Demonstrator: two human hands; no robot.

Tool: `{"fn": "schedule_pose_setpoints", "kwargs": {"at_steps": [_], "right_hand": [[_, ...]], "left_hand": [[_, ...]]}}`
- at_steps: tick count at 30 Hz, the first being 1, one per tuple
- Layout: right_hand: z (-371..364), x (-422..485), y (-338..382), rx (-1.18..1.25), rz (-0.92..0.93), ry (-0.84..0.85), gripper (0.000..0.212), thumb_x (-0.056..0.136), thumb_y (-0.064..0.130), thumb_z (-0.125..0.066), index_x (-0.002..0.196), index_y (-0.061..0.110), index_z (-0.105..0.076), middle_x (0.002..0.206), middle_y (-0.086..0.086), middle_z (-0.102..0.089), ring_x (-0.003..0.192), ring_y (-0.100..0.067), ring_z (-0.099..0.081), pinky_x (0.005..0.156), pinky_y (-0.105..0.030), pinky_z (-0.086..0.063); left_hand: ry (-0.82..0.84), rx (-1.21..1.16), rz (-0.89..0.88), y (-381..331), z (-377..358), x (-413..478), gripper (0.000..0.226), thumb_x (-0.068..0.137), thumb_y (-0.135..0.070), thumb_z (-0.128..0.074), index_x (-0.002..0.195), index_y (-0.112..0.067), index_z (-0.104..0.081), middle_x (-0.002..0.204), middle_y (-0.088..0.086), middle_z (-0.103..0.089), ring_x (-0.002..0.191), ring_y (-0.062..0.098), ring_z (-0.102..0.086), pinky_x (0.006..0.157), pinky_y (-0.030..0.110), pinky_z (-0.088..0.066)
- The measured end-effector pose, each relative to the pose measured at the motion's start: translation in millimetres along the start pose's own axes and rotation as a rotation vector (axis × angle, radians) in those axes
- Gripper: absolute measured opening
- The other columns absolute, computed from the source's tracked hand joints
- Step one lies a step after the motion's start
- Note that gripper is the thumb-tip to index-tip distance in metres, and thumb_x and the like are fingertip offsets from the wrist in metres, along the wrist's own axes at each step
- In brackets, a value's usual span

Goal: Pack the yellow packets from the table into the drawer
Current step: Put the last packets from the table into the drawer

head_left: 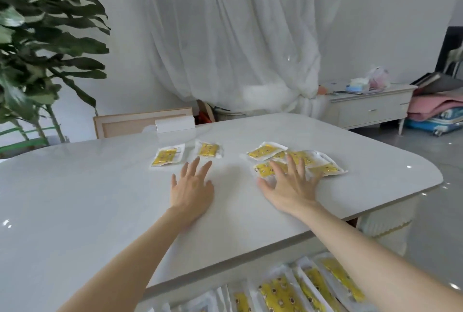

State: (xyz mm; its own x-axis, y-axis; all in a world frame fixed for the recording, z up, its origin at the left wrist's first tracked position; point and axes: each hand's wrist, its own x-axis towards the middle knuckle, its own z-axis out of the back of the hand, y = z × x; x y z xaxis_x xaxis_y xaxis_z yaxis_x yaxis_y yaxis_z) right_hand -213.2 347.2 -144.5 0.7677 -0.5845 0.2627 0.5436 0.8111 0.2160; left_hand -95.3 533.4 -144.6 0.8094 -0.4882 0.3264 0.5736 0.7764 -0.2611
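Yellow packets (167, 157) on desk (75, 199): 7 (five overlap, count unsure)
Packets in drawer (175, 306): at least 5
Hands (191, 186): 2

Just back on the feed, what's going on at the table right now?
A person reaches both arms across the white table. The left hand is just short of two separate yellow packets; the right hand spreads over an overlapping pile. Neither grips anything yet. More packets already stand in the drawer below.
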Motion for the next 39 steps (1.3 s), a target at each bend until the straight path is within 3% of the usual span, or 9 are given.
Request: {"fn": "schedule_pose_setpoints", "kwargs": {"at_steps": [4,10,18,23,34,39], "right_hand": [[-13,39,-2,-0.032,-0.071,-0.012,0.062,0.084,0.075,-0.021,0.140,0.049,-0.028,0.160,0.004,-0.002,0.146,-0.034,0.007,0.106,-0.069,0.007],[-18,78,-3,-0.058,-0.203,0.115,0.076,0.076,0.085,-0.015,0.144,0.051,-0.019,0.160,0.002,-0.004,0.140,-0.053,0.007,0.103,-0.073,0.009],[-18,89,19,-0.036,-0.151,0.232,0.085,0.067,0.092,-0.018,0.143,0.055,-0.017,0.160,0.008,-0.005,0.139,-0.055,0.009,0.099,-0.077,0.007],[-25,81,33,-0.040,-0.045,0.194,0.071,0.077,0.084,-0.021,0.141,0.054,-0.025,0.158,0.011,-0.012,0.141,-0.049,-0.002,0.104,-0.074,0.001],[-14,26,58,-0.023,0.074,0.198,0.063,0.082,0.079,-0.022,0.139,0.054,-0.029,0.156,0.013,-0.017,0.139,-0.046,-0.010,0.107,-0.068,-0.004],[-10,-5,64,0.066,0.081,0.179,0.055,0.083,0.077,-0.022,0.128,0.053,-0.041,0.154,0.014,-0.021,0.138,-0.046,-0.012,0.105,-0.069,-0.002]], "left_hand": [[-0.044,0.026,0.056,14,-13,39,0.054,0.096,-0.037,-0.035,0.148,-0.039,-0.019,0.159,-0.007,-0.003,0.147,0.024,0.006,0.115,0.056,-0.005],[-0.040,0.087,0.154,25,-27,83,0.055,0.093,-0.051,-0.032,0.146,-0.046,-0.018,0.160,-0.007,-0.001,0.145,0.034,0.009,0.110,0.066,0.001],[0.060,0.058,0.280,41,-25,103,0.057,0.083,-0.067,-0.032,0.138,-0.055,-0.025,0.159,-0.009,-0.006,0.142,0.044,0.010,0.106,0.069,0.005],[0.160,0.056,0.253,43,-23,104,0.048,0.086,-0.058,-0.025,0.134,-0.057,-0.032,0.153,-0.008,-0.027,0.143,0.041,-0.003,0.109,0.065,-0.001],[0.193,0.060,0.202,32,-5,54,0.047,0.094,-0.046,-0.019,0.139,-0.055,-0.028,0.155,-0.013,-0.021,0.144,0.039,-0.004,0.112,0.060,-0.007],[0.143,0.035,0.232,29,4,17,0.047,0.094,-0.035,-0.023,0.137,-0.049,-0.036,0.151,-0.012,-0.032,0.141,0.036,-0.012,0.111,0.056,-0.012]]}}
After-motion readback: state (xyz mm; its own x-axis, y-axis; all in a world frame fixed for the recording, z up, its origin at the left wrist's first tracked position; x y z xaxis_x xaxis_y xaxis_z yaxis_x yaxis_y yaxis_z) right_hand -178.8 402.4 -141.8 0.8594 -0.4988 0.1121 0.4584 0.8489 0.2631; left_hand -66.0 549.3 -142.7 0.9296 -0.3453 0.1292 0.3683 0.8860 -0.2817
